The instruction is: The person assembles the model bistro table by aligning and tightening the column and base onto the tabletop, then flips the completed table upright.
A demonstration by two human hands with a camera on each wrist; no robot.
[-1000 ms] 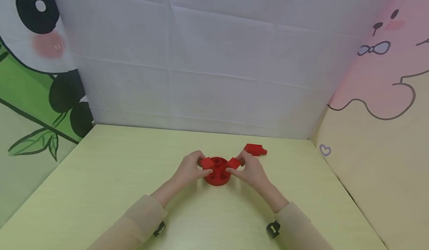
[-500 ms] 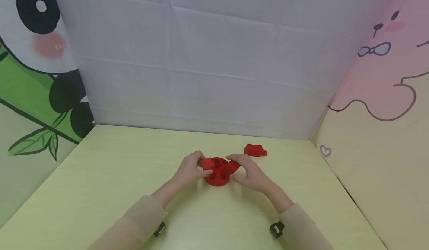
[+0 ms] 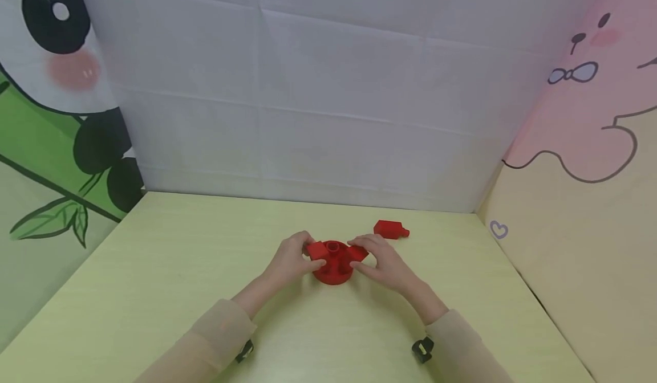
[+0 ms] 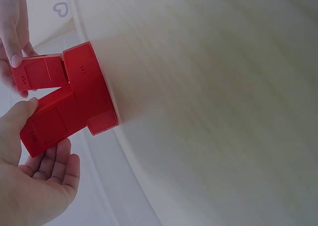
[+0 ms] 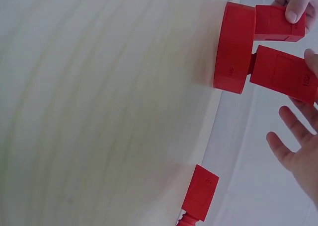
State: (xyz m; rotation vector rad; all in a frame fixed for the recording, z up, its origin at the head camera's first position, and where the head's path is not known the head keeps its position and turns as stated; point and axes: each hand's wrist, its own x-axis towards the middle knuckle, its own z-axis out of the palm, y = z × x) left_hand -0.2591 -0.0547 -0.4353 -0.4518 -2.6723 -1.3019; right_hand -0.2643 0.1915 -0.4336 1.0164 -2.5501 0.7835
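A round red base (image 3: pixel 332 278) with sockets stands on the table between the hands. My left hand (image 3: pixel 288 262) pinches a red block (image 3: pixel 317 251) at the base's left side; in the left wrist view that block (image 4: pixel 52 124) leans outward from the base (image 4: pixel 89 84). On the other side, my right hand (image 3: pixel 387 264) holds a second red block (image 3: pixel 357 253) between thumb and fingers. From the right wrist, this block (image 5: pixel 283 74) tilts, with its narrow neck partly showing at the base (image 5: pixel 233 49). Some fingers of the right hand (image 5: pixel 305 154) are spread away from it.
A loose red block (image 3: pixel 391 229) with a knobbed end lies on the pale yellow table behind the right hand. A white cloth wall (image 3: pixel 328 115) closes the back, and painted panels flank both sides. A dark wrist device (image 3: pixel 423 350) sits below the right sleeve.
My right hand has shifted its fingers on its block, drawing back slightly to the right. That block tilted down, then rose a little. The left hand has stayed in place.
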